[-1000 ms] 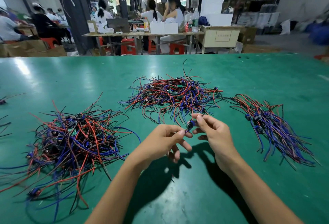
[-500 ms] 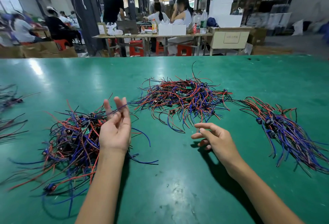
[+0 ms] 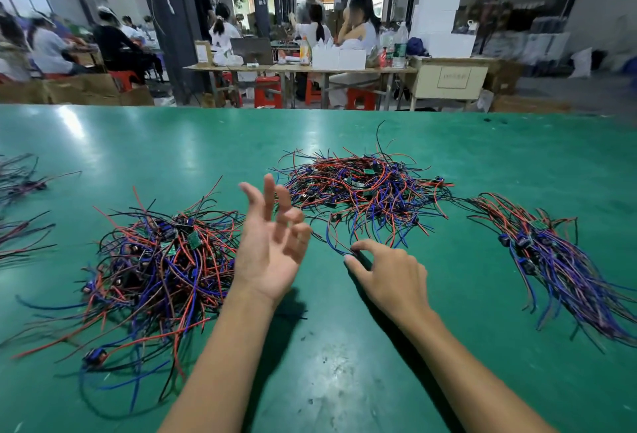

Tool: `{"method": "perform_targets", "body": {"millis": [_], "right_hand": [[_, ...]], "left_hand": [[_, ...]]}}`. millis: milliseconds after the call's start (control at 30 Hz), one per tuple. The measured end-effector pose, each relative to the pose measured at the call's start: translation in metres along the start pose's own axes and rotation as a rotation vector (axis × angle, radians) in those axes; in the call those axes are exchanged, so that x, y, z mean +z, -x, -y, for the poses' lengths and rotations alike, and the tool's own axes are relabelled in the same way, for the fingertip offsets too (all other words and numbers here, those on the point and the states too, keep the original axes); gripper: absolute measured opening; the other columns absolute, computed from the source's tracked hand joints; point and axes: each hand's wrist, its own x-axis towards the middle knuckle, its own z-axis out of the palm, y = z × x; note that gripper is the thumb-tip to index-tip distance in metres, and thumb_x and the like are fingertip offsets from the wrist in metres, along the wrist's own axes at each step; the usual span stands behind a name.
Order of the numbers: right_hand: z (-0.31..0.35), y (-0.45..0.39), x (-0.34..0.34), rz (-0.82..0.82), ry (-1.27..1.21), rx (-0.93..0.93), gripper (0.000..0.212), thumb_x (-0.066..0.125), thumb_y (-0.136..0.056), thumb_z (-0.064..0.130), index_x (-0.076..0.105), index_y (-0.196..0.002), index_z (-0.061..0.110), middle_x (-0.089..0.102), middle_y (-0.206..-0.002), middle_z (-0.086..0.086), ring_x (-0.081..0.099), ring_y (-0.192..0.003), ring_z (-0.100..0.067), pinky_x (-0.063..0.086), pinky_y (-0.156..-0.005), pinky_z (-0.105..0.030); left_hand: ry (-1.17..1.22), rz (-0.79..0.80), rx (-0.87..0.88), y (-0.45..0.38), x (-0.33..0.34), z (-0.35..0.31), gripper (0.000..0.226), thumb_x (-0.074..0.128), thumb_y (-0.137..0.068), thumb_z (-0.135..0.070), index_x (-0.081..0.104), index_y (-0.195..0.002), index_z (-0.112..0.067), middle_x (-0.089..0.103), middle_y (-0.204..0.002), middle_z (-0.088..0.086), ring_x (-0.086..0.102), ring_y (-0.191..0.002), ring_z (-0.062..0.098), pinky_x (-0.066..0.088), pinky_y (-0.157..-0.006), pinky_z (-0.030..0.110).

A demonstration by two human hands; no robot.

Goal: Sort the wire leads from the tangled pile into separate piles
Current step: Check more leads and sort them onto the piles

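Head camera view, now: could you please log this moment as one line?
left hand: open, palm up, empty | right hand: fingertips at middle pile edge wire | left pile, right pile: untouched

Green desk (image 3: 172, 143), glossy, with light reflections on its far part. Three heaps of red, blue and black leads lie on it: a tangled left pile (image 3: 155, 267), a tangled middle pile (image 3: 365, 191) farther back, and a right pile (image 3: 558, 260) with leads lying roughly parallel. A thin strand joins the middle and right piles. Stray leads (image 3: 20, 212) lie at the left edge.
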Motion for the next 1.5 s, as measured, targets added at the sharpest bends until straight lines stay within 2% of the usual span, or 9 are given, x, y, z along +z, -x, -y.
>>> {"method": "perform_targets", "body": {"millis": [100, 200, 367, 600, 733, 833, 933, 1133, 1500], "right_hand": [[-0.001, -0.004, 0.005, -0.034, -0.041, -0.017, 0.028, 0.058, -0.092, 0.057, 0.069, -0.105, 0.035, 0.073, -0.085, 0.001, 0.068, -0.092, -0.028, 0.045, -0.071, -0.033], [-0.005, 0.003, 0.005, -0.08, -0.129, -0.046, 0.024, 0.059, -0.093, 0.052, 0.07, -0.1, 0.032, 0.066, -0.07, 0.006, 0.067, -0.081, -0.026, 0.044, -0.063, -0.033], [0.002, 0.027, -0.005, -0.199, -0.278, -0.141, 0.017, 0.066, -0.092, 0.048, 0.069, -0.095, 0.032, 0.048, -0.049, 0.012, 0.059, -0.059, -0.021, 0.035, -0.053, -0.031], [0.008, 0.061, -0.026, -0.08, -0.222, -0.418, 0.026, 0.054, -0.094, 0.056, 0.069, -0.098, 0.035, 0.067, -0.072, 0.017, 0.06, -0.065, -0.007, 0.049, -0.059, -0.031], [0.006, 0.061, -0.032, 0.134, -0.354, -0.191, 0.06, 0.029, -0.09, 0.078, 0.07, -0.088, 0.034, 0.067, -0.065, 0.018, 0.061, -0.061, 0.001, 0.048, -0.064, -0.027], [0.002, 0.048, -0.031, 0.168, -0.573, 0.053, 0.054, 0.035, -0.102, 0.062, 0.076, -0.086, 0.029, 0.073, -0.068, 0.011, 0.064, -0.062, -0.004, 0.051, -0.069, -0.031], [0.002, 0.037, -0.036, 0.189, -0.911, 0.247, 0.048, 0.037, -0.106, 0.047, 0.076, -0.092, 0.023, 0.077, -0.08, 0.0, 0.059, -0.057, -0.01, 0.042, -0.052, -0.021], [-0.003, 0.035, -0.052, 0.169, -1.166, 0.218, 0.016, 0.06, -0.098, 0.026, 0.075, -0.101, 0.022, 0.076, -0.088, 0.007, 0.064, -0.071, -0.006, 0.046, -0.06, -0.016], [-0.001, 0.029, -0.051, 0.075, -1.571, 0.381, 0.006, 0.057, -0.099, 0.012, 0.063, -0.101, 0.013, 0.078, -0.102, -0.01, 0.075, -0.085, -0.014, 0.06, -0.079, -0.021]], "left_hand": [[-0.504, -0.12, -0.021, 0.001, 0.003, 0.02, 0.022, 0.07, -0.084, -0.045, 0.07, -0.101, -0.032, 0.068, -0.084, -0.016, 0.053, -0.057, 0.003, 0.046, -0.052, 0.016], [-0.917, -0.282, 0.033, -0.003, -0.005, 0.04, 0.012, 0.07, -0.091, -0.016, 0.072, -0.1, -0.023, 0.07, -0.09, -0.003, 0.055, -0.057, 0.009, 0.045, -0.051, 0.019], [-0.745, -0.397, -0.128, -0.01, -0.011, 0.052, 0.018, 0.046, -0.104, -0.015, 0.055, -0.096, -0.002, 0.066, -0.101, 0.021, 0.066, -0.073, 0.025, 0.058, -0.064, 0.026], [-0.756, -0.287, -0.221, -0.008, -0.015, 0.049, 0.015, 0.058, -0.098, -0.005, 0.066, -0.097, 0.007, 0.074, -0.074, 0.012, 0.065, -0.049, 0.013, 0.055, -0.05, 0.019], [-0.724, -0.162, -0.224, -0.007, -0.016, 0.044, 0.018, 0.058, -0.097, 0.0, 0.068, -0.111, 0.005, 0.076, -0.089, 0.013, 0.07, -0.064, 0.014, 0.06, -0.063, 0.021], [-0.882, -0.005, -0.18, -0.004, -0.014, 0.035, 0.018, 0.059, -0.098, -0.006, 0.072, -0.111, -0.006, 0.078, -0.097, 0.007, 0.067, -0.064, 0.01, 0.056, -0.059, 0.019], [-1.118, 0.151, -0.121, 0.002, -0.009, 0.029, 0.019, 0.061, -0.098, -0.009, 0.075, -0.11, -0.012, 0.078, -0.094, 0.002, 0.053, -0.056, 0.007, 0.043, -0.051, 0.016], [-1.289, 0.262, -0.028, 0.008, 0.0, 0.031, 0.019, 0.061, -0.098, -0.005, 0.076, -0.108, -0.006, 0.073, -0.081, 0.005, 0.041, -0.046, -0.002, 0.031, -0.046, 0.007], [-1.305, 0.173, -0.083, 0.007, -0.001, 0.03, 0.015, 0.069, -0.091, -0.01, 0.077, -0.1, -0.017, 0.078, -0.083, 0.003, 0.05, -0.052, 0.007, 0.04, -0.046, 0.017]]}}
